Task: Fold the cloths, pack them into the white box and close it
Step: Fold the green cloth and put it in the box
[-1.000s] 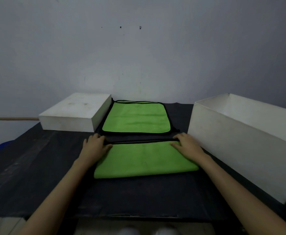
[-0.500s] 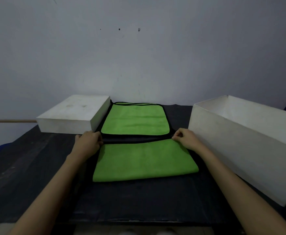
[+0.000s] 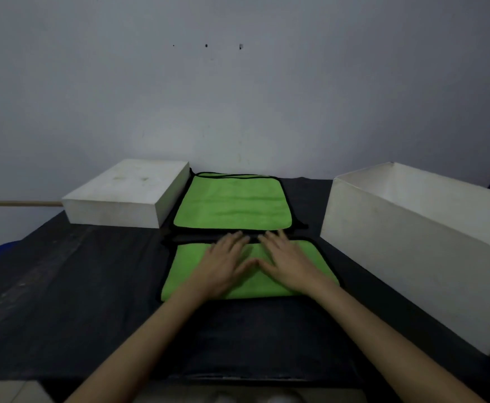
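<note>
On the dark desk [image 3: 63, 286] the open white box [image 3: 412, 257] stands right of the near green cloth [image 3: 185, 274], the lid [image 3: 127, 193] far left of it, a second cloth [image 3: 232, 205] just behind it, and the left hand [image 3: 223, 266] and right hand [image 3: 290, 263] press on it with fingers straight and released.

Near cloth [image 3: 319, 266] and far cloth [image 3: 232, 205]: plush green fabric, black-edged. White box [image 3: 406, 257], lid at 10 o'clock [image 3: 124, 193]: matt, scuffed. Worktop [image 3: 63, 280]: matt black covering.
</note>
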### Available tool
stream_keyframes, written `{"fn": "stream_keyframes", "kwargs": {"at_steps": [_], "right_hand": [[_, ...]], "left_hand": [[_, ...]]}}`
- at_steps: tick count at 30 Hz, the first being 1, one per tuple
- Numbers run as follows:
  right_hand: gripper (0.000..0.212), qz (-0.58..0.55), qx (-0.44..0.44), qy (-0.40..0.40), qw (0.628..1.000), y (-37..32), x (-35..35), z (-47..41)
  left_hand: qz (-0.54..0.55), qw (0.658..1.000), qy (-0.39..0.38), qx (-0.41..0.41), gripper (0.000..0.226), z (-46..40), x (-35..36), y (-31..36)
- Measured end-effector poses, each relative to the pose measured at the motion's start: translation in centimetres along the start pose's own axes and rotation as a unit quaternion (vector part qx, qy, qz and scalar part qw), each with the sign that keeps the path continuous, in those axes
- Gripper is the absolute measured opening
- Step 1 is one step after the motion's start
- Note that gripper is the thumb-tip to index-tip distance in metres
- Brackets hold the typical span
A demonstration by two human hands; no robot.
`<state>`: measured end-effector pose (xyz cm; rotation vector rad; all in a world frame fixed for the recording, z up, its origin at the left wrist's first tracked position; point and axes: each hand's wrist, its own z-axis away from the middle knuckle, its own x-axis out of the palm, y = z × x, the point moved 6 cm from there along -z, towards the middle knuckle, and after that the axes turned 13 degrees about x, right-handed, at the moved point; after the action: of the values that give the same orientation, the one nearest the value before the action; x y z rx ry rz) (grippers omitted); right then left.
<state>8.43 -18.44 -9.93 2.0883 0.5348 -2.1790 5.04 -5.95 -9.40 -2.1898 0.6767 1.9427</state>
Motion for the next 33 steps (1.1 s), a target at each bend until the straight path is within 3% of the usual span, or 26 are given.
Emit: {"fn": "stream_keyframes", "kwargs": {"at_steps": [2, 3, 8, 12, 15, 19, 23, 26, 28, 31, 33], "right_hand": [[0.063, 0.029, -0.014, -0.071, 0.997, 0.1, 1.8, 0.6], [0.062, 0.029, -0.004, -0.076, 0.997, 0.9, 1.8, 0.6], [0.062, 0.022, 0.144, -0.051, 0.988, 6.9, -0.5, 1.4], [0.066, 0.054, 0.269, 0.029, 0.961, 8.0, -2.0, 4.1], [0.068, 0.027, 0.343, 0.028, 0.938, 7.8, -2.5, 6.0], [0.064, -0.031, 0.377, 0.001, 0.926, 8.1, -2.2, 7.8], [0.043, -0.195, 0.359, 0.022, 0.913, 7.8, -2.4, 8.2], [0.028, -0.273, 0.259, 0.148, 0.915, 5.2, -3.6, 8.1], [0.016, -0.267, 0.156, 0.195, 0.931, 2.3, -3.9, 8.5], [0.018, -0.217, 0.064, 0.145, 0.963, -0.7, -1.8, 8.5], [0.020, -0.165, 0.051, 0.079, 0.982, -1.2, -0.2, 8.3]], "left_hand": [[0.008, 0.996, -0.085, -0.003, 0.078, 0.4, 2.5, 0.3], [0.001, 0.996, -0.089, -0.030, 0.071, 0.8, 2.7, -0.6], [-0.022, 0.981, -0.044, -0.188, 0.066, 3.8, 0.4, -6.6], [-0.074, 0.962, -0.025, -0.263, 0.065, 4.6, -0.3, -6.4], [-0.116, 0.979, 0.028, -0.163, 0.058, 2.4, -0.7, -3.1], [0.008, 1.000, -0.010, -0.001, 0.059, -0.1, 1.4, 0.8], [0.004, 0.999, -0.048, -0.006, 0.060, -0.3, 2.9, 1.0], [0.035, 0.999, 0.010, 0.020, 0.055, -0.2, 1.9, 1.0], [0.117, 0.990, 0.079, 0.016, 0.039, -0.6, 0.5, 0.9], [0.369, 0.912, 0.154, -0.087, 0.025, -1.1, -0.4, 0.5], [0.416, 0.885, 0.156, -0.143, 0.027, -1.8, -0.2, 0.2]]}}
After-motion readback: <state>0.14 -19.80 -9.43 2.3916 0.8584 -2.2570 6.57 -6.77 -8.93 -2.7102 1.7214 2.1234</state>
